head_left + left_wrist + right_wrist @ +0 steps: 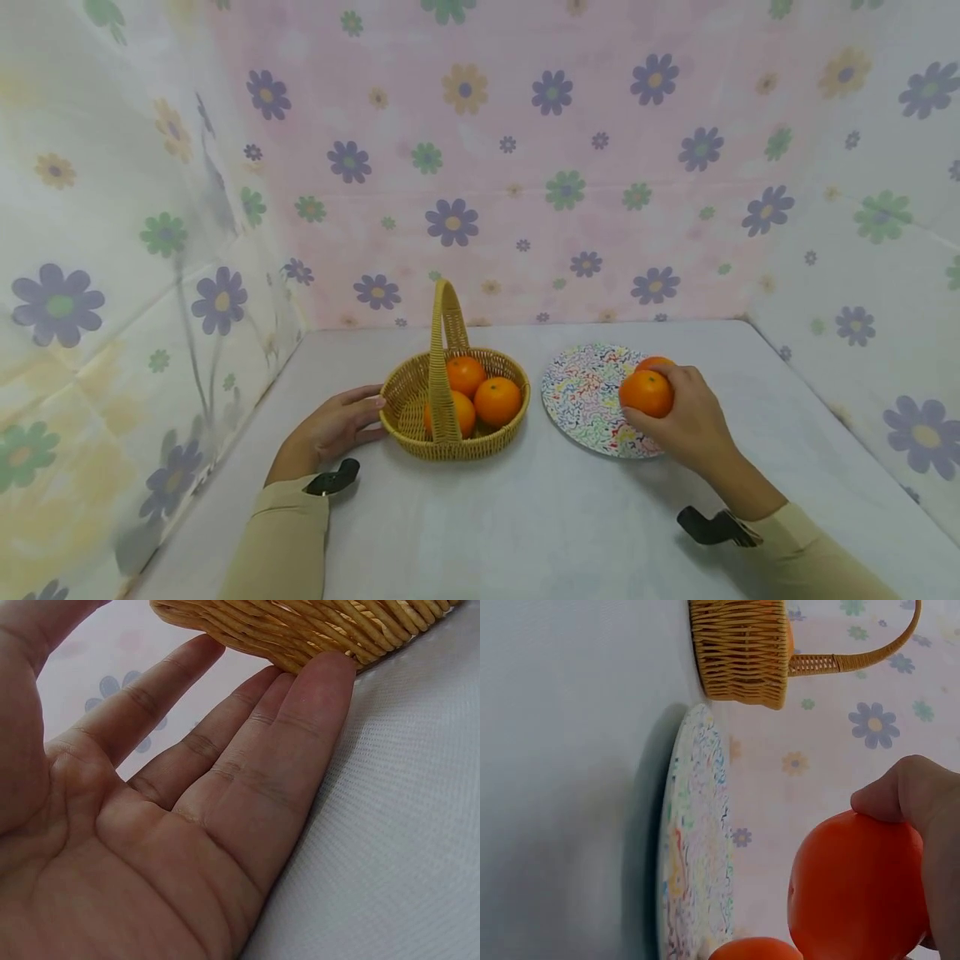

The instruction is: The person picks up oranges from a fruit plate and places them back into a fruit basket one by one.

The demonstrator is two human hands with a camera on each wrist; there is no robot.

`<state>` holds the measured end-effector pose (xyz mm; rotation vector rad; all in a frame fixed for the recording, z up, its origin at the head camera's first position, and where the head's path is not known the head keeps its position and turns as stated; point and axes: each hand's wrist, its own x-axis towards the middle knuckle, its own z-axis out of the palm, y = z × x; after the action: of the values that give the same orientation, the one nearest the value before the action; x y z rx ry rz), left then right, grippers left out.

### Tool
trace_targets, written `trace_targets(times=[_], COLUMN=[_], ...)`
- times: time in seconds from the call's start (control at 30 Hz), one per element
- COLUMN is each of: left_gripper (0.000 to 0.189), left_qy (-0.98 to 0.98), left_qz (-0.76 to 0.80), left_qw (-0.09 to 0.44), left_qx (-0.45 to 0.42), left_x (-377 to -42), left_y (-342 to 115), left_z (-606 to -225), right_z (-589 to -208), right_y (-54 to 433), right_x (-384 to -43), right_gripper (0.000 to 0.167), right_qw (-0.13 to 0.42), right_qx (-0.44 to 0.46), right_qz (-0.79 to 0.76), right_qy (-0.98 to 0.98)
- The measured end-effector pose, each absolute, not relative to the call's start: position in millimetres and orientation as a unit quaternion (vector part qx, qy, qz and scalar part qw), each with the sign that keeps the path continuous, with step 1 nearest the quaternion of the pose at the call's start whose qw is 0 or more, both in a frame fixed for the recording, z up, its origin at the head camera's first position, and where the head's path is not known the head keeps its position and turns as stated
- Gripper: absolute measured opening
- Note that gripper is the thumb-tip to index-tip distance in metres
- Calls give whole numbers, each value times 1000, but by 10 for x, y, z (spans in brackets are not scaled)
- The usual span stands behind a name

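Note:
A yellow wicker basket (pixel 468 451) with a tall handle stands left of centre and has three oranges in it, one of them the orange (pixel 498 402) at its right side. My left hand (pixel 337 429) rests at the basket's left end, its fairly straight fingers (pixel 315 705) touching the wicker wall. Over the right part of a round plate (pixel 581 396) with a multicoloured squiggle pattern, my right hand (pixel 693 421) grips an orange (pixel 646 394) between thumb and fingers. Behind it a second orange (pixel 655 363) shows on the plate, partly hidden by the held one.
A white cloth (pixel 510 533) covers the table. Flower-printed fabric (pixel 510 183) hangs at the back and on both sides. The basket handle (pixel 442 358) rises well above the rim. A gap of bare cloth separates basket and plate.

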<state>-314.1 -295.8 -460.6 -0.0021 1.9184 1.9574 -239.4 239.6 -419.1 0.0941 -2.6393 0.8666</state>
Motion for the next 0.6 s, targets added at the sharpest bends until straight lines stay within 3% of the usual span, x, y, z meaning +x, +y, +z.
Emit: trace_targets(times=[0.6], left_gripper=[68], left_qy=[696], left_qz=[690], left_qw=[197], left_qx=[3], left_x=[-3142], left_y=[-2953], left_z=[-4617], right_z=[-4099], right_y=[2092], right_x=[-2517], right_gripper=[62], right_qw=[228], right_qx=[121], right_qz=[299], right_qy=[-919])
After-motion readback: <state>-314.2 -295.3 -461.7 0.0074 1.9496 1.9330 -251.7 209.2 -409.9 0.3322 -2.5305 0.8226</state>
